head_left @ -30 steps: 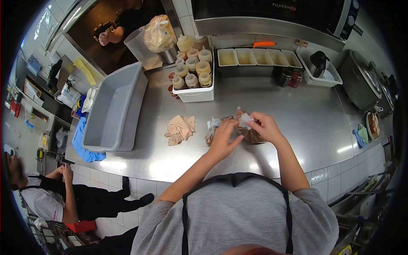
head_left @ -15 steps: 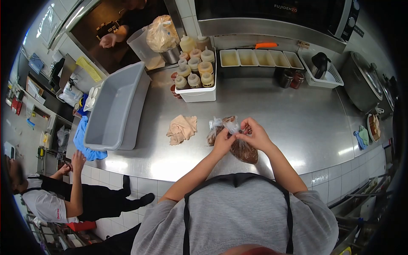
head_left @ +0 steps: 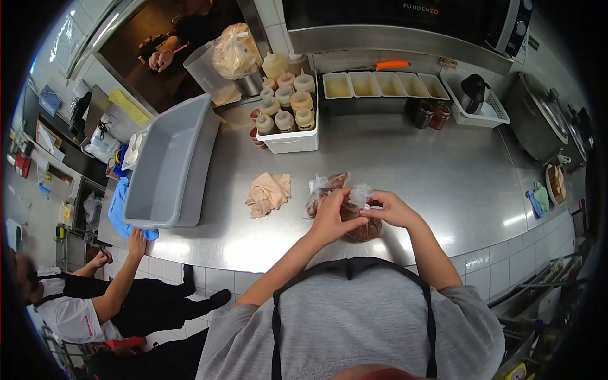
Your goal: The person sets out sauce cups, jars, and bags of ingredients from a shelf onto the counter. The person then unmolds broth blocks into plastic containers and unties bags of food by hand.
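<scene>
A clear plastic bag with brown contents (head_left: 363,230) rests on the steel counter in front of me, its bunched top sticking up between my hands. My left hand (head_left: 334,217) is at the left side of the bag's neck, fingers bent against the plastic. From the right, my right hand (head_left: 389,209) pinches the neck with thumb and fingers. A second tied bag with brown contents (head_left: 328,183) lies just behind my left hand, partly hidden by it. To the left sits a crumpled beige cloth (head_left: 269,194).
A grey tub (head_left: 170,161) and a blue cloth (head_left: 118,209) are at the left. Squeeze bottles fill a white basket (head_left: 289,140); sauce trays (head_left: 363,85), jars (head_left: 432,116) and another basket (head_left: 476,113) stand behind. A co-worker (head_left: 82,310) is at the lower left.
The bag came down toward me and then turned, its top now upright between my hands. My fingers have shifted on its neck. The co-worker's hand has reached the blue cloth at the counter's edge.
</scene>
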